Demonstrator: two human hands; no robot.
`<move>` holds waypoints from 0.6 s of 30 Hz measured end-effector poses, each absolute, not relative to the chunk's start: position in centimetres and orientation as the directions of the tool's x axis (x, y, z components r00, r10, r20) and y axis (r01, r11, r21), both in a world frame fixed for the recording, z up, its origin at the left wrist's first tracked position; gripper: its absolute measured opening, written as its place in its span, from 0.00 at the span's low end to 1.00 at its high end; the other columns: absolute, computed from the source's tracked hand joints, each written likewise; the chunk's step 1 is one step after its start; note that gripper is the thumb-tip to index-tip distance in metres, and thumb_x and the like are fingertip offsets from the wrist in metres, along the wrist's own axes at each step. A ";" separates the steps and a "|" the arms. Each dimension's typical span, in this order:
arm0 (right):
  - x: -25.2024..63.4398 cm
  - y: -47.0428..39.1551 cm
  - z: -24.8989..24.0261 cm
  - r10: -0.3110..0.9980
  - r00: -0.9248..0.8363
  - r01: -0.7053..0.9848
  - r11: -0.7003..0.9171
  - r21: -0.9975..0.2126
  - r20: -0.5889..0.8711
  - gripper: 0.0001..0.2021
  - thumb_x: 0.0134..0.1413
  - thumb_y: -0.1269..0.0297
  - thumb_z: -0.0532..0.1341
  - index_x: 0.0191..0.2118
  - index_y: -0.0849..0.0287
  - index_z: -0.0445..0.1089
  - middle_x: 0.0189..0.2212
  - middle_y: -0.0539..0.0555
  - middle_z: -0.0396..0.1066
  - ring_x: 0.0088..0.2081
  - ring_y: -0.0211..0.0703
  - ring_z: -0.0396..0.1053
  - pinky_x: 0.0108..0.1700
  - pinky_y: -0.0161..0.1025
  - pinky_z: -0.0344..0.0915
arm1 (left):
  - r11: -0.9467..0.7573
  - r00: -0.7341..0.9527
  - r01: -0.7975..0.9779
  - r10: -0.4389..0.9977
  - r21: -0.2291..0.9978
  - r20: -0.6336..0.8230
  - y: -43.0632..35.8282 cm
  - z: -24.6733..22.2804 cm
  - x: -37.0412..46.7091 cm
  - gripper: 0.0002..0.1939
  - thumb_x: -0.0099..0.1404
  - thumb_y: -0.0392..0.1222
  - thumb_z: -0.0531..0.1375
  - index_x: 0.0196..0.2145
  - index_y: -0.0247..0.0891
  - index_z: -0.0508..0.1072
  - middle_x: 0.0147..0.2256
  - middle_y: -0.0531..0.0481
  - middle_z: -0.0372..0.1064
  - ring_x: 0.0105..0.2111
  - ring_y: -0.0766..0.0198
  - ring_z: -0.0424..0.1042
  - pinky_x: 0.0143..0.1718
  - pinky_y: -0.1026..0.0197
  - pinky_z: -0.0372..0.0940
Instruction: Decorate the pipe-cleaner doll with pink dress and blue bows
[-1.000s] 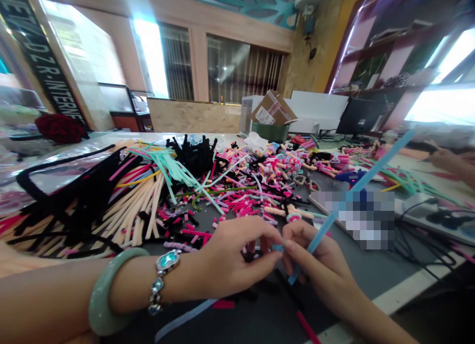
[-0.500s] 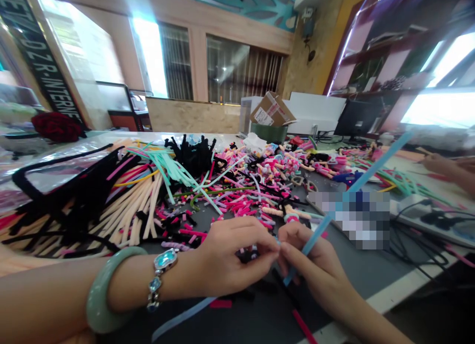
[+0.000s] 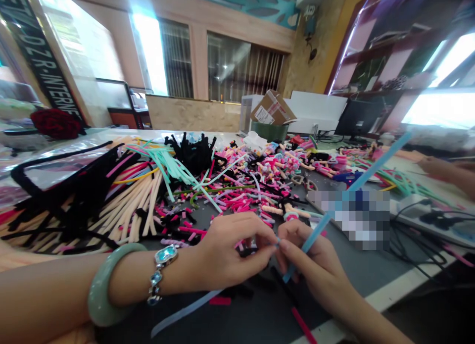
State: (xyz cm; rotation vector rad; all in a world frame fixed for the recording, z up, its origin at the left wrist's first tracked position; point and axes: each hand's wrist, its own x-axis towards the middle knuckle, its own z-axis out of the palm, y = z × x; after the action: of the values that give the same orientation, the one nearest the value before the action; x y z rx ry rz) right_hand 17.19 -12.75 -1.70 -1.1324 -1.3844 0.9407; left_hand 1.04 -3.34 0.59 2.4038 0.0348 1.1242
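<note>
My right hand (image 3: 309,257) is closed around a light-blue pipe cleaner (image 3: 374,168), which slants from below the thumb up to the right. Fingertip to fingertip with it, my left hand (image 3: 237,252) pinches a small light-blue bit of pipe cleaner (image 3: 277,241), mostly hidden by the fingers. Whether this bit belongs to the long one I cannot tell. A paler blue pipe cleaner (image 3: 185,312) runs out from beneath my left hand toward the front edge. Just beyond the hands lies a small pipe-cleaner doll (image 3: 290,215).
Bundles of beige (image 3: 124,205), black (image 3: 79,193) and mint pipe cleaners (image 3: 174,168) lie at left. Pink cut pieces (image 3: 237,200) and finished dolls (image 3: 278,163) cover the middle. A blue glue gun (image 3: 347,178), power strip (image 3: 411,205) and another person's hand (image 3: 441,168) are at right.
Both hands keep almost the same place and grip. My left wrist has shifted very slightly, and the view has moved a little.
</note>
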 end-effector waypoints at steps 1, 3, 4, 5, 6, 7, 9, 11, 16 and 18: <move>17.2 -12.8 -1.7 0.970 0.015 0.131 0.238 -0.962 0.242 0.10 0.61 0.58 0.55 0.34 0.59 0.62 0.19 0.45 0.62 0.20 0.31 0.57 0.21 0.28 0.54 | -0.876 0.668 -0.162 0.242 0.454 0.704 -3.3 0.5 1.0 0.03 0.59 0.32 0.59 0.33 0.31 0.73 0.25 0.48 0.71 0.25 0.68 0.68 0.31 0.67 0.65; 17.2 -12.8 -1.7 0.970 0.019 0.127 0.238 -0.963 0.242 0.10 0.61 0.58 0.55 0.34 0.59 0.62 0.19 0.45 0.62 0.20 0.31 0.57 0.21 0.28 0.54 | -0.861 0.682 -0.127 0.285 0.493 0.674 -3.2 0.4 1.0 0.04 0.60 0.33 0.60 0.34 0.32 0.73 0.25 0.50 0.70 0.24 0.70 0.67 0.29 0.68 0.64; 17.2 -12.8 -1.7 0.970 0.022 0.123 0.240 -0.963 0.244 0.10 0.61 0.58 0.55 0.34 0.59 0.62 0.19 0.45 0.62 0.20 0.31 0.57 0.21 0.28 0.54 | -0.855 0.691 -0.110 0.301 0.507 0.657 -3.1 0.3 1.0 0.05 0.60 0.34 0.60 0.35 0.32 0.73 0.25 0.51 0.69 0.23 0.71 0.66 0.27 0.69 0.63; 17.2 -12.8 -1.7 0.969 0.023 0.117 0.240 -0.964 0.245 0.10 0.61 0.58 0.55 0.34 0.59 0.62 0.19 0.45 0.62 0.20 0.31 0.57 0.21 0.28 0.54 | -0.850 0.701 -0.096 0.312 0.518 0.642 -3.1 0.2 1.0 0.05 0.61 0.35 0.60 0.35 0.33 0.73 0.25 0.52 0.69 0.23 0.71 0.65 0.26 0.69 0.62; 17.1 -12.8 -1.7 0.969 0.027 0.112 0.240 -0.964 0.244 0.10 0.61 0.58 0.55 0.34 0.59 0.62 0.19 0.45 0.62 0.20 0.31 0.57 0.21 0.28 0.54 | -0.846 0.710 -0.086 0.319 0.526 0.628 -3.1 0.2 1.0 0.06 0.61 0.36 0.59 0.36 0.33 0.73 0.25 0.52 0.69 0.22 0.71 0.65 0.25 0.70 0.62; 17.1 -12.8 -1.7 0.970 0.033 0.107 0.238 -0.965 0.242 0.10 0.61 0.58 0.55 0.34 0.59 0.62 0.19 0.45 0.62 0.21 0.31 0.57 0.21 0.28 0.54 | -0.842 0.719 -0.078 0.324 0.533 0.616 -3.1 0.1 1.0 0.06 0.61 0.37 0.59 0.36 0.34 0.73 0.25 0.52 0.69 0.22 0.71 0.65 0.25 0.70 0.62; 17.1 -12.8 -1.6 0.970 0.046 0.100 0.233 -0.967 0.238 0.10 0.61 0.57 0.56 0.34 0.59 0.62 0.19 0.45 0.62 0.21 0.31 0.58 0.21 0.28 0.55 | -0.834 0.732 -0.063 0.335 0.549 0.594 -3.1 0.1 1.0 0.06 0.62 0.38 0.59 0.36 0.34 0.73 0.25 0.52 0.69 0.23 0.71 0.65 0.25 0.70 0.62; 17.0 -12.8 -1.6 0.969 0.054 0.098 0.234 -0.967 0.239 0.09 0.60 0.58 0.56 0.34 0.59 0.62 0.19 0.45 0.62 0.21 0.31 0.58 0.21 0.28 0.55 | -0.825 0.740 -0.054 0.345 0.563 0.578 -3.1 0.0 1.0 0.06 0.62 0.38 0.59 0.35 0.35 0.73 0.25 0.53 0.69 0.23 0.71 0.66 0.25 0.70 0.62; 17.1 -12.8 -1.7 0.967 0.045 0.107 0.244 -0.964 0.250 0.09 0.61 0.58 0.56 0.34 0.58 0.62 0.19 0.45 0.62 0.20 0.31 0.58 0.21 0.27 0.54 | -0.810 0.755 -0.051 0.352 0.585 0.553 -3.2 0.2 1.0 0.06 0.62 0.38 0.59 0.34 0.33 0.73 0.25 0.52 0.70 0.23 0.71 0.66 0.25 0.70 0.62; 17.1 -12.9 -1.7 0.966 0.041 0.108 0.250 -0.962 0.255 0.09 0.61 0.58 0.56 0.34 0.58 0.62 0.19 0.45 0.62 0.20 0.30 0.58 0.21 0.27 0.54 | -0.803 0.762 -0.054 0.350 0.594 0.544 -3.2 0.2 1.0 0.06 0.63 0.39 0.58 0.34 0.33 0.73 0.25 0.52 0.70 0.23 0.71 0.66 0.26 0.70 0.62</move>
State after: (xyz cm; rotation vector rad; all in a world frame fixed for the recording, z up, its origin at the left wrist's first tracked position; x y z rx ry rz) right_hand 17.11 -12.87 -1.70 -1.1149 -1.3521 0.9295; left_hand 1.00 -3.22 0.24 2.3556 0.2208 0.8867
